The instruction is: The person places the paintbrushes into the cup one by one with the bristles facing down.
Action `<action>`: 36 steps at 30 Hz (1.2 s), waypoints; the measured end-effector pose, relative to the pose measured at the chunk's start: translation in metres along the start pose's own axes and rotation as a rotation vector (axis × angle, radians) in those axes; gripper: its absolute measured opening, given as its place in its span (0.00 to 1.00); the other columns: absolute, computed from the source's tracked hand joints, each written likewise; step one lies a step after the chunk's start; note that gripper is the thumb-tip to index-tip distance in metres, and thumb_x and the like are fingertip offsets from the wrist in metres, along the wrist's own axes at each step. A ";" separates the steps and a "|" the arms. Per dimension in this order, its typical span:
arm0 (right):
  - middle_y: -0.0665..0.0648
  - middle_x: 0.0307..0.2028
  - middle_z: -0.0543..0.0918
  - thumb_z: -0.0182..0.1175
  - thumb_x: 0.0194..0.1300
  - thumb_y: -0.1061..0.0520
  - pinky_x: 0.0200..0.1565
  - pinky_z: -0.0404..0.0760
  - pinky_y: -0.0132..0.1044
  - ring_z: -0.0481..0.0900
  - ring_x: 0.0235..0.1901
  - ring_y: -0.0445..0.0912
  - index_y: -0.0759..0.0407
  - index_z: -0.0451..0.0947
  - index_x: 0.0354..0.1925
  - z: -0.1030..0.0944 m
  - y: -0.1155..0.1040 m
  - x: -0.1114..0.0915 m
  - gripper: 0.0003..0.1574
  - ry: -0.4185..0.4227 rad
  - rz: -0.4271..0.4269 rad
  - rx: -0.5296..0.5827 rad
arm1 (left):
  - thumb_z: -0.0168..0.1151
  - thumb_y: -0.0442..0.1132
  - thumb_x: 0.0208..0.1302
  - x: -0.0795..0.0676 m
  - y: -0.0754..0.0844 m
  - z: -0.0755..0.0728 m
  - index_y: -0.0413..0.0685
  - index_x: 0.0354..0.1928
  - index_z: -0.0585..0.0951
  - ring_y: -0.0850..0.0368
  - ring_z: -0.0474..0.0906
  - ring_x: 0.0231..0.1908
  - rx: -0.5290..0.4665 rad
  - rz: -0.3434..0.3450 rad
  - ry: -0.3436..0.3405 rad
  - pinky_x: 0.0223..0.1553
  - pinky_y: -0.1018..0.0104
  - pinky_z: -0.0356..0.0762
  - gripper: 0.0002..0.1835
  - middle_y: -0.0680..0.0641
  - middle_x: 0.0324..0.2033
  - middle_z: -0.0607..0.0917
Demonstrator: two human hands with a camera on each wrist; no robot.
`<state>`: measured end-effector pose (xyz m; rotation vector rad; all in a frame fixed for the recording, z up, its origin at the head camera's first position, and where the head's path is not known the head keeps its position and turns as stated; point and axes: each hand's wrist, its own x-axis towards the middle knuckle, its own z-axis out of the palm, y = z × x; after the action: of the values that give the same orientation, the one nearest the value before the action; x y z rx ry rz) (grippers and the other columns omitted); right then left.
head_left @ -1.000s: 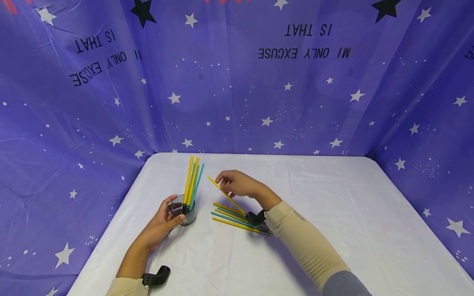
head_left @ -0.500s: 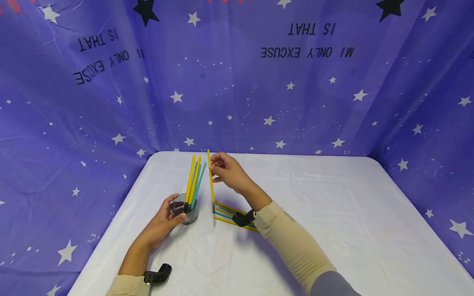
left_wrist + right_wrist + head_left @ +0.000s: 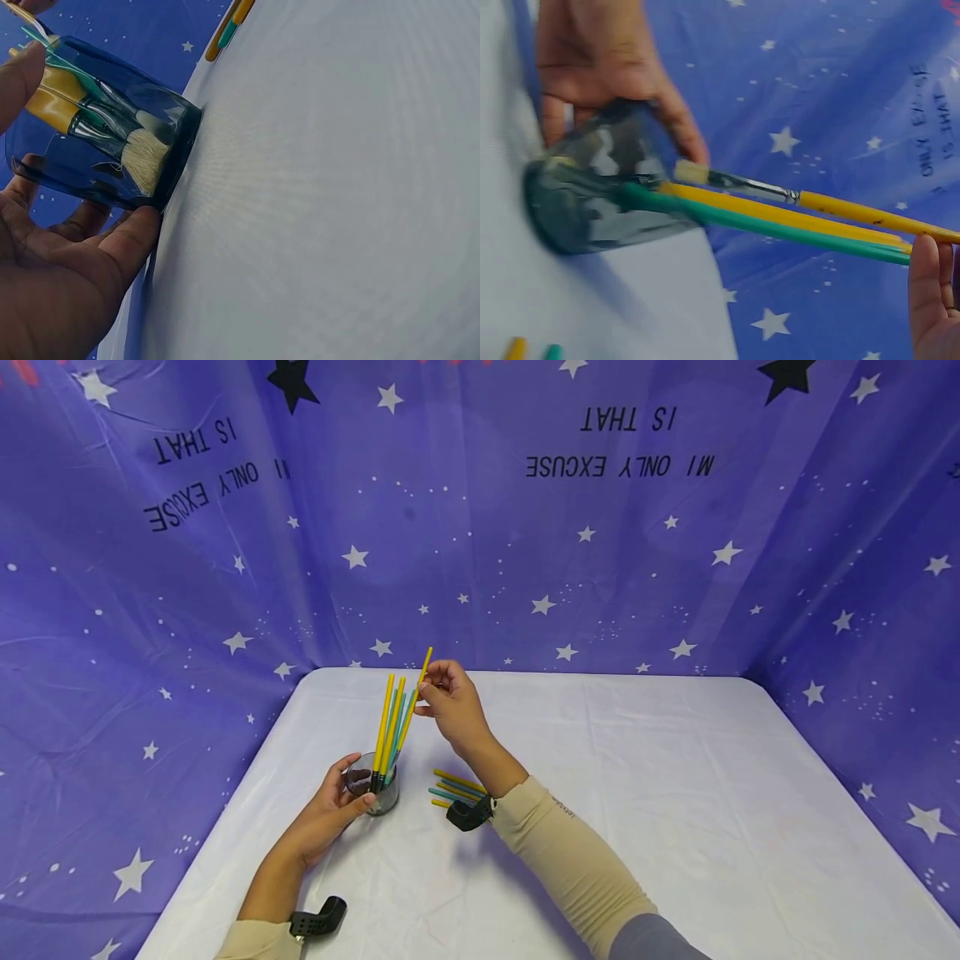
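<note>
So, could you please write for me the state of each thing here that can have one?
Glass: standing on the table, brushes inside.
Glass brushes: bristles down, handles leaning out above the rim.
Held brush: tilted, bristles down, at the glass's mouth.
Loose brushes: lying on the table, partly hidden.
Left hand: holds the glass.
Right hand: pinches the held brush's handle.

- Bare left hand (image 3: 330, 810) was curled in a grip, thumb opposing fingers.
- Bare left forearm (image 3: 273, 881) ran up-right from a beige fabric cuff (image 3: 258, 942).
- Bare right hand (image 3: 456, 706) was in a thumb-to-fingers pinch, farther out than the left.
- Right forearm (image 3: 498, 764) reached diagonally up-left, mostly inside a beige fabric sleeve (image 3: 573, 856), grey fabric (image 3: 652, 937) behind it.
</note>
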<state>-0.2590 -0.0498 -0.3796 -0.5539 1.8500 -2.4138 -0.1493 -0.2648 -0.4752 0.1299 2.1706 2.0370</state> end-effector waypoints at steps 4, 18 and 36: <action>0.54 0.37 0.73 0.53 0.71 0.71 0.37 0.83 0.37 0.78 0.36 0.45 0.65 0.67 0.50 0.005 0.015 -0.008 0.11 -0.009 -0.005 -0.033 | 0.59 0.32 0.71 0.000 0.000 0.000 0.46 0.76 0.44 0.54 0.66 0.60 0.001 -0.002 0.005 0.51 0.72 0.72 0.42 0.33 0.66 0.60; 0.55 0.36 0.77 0.55 0.70 0.66 0.37 0.83 0.38 0.81 0.37 0.49 0.62 0.72 0.47 0.005 0.045 -0.030 0.07 -0.106 0.048 -0.259 | 0.58 0.32 0.71 0.001 -0.002 0.000 0.45 0.75 0.43 0.61 0.71 0.56 -0.016 0.026 -0.012 0.51 0.70 0.72 0.41 0.32 0.66 0.60; 0.55 0.36 0.79 0.59 0.69 0.62 0.38 0.82 0.47 0.80 0.37 0.56 0.68 0.76 0.51 -0.054 0.052 -0.031 0.14 -0.384 0.259 -0.532 | 0.58 0.31 0.71 0.000 -0.002 -0.002 0.46 0.75 0.44 0.59 0.71 0.56 -0.007 0.026 -0.018 0.50 0.70 0.73 0.41 0.32 0.66 0.60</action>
<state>-0.2562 -0.0063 -0.4480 -0.6907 2.2021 -1.5179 -0.1494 -0.2669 -0.4768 0.1759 2.1627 2.0489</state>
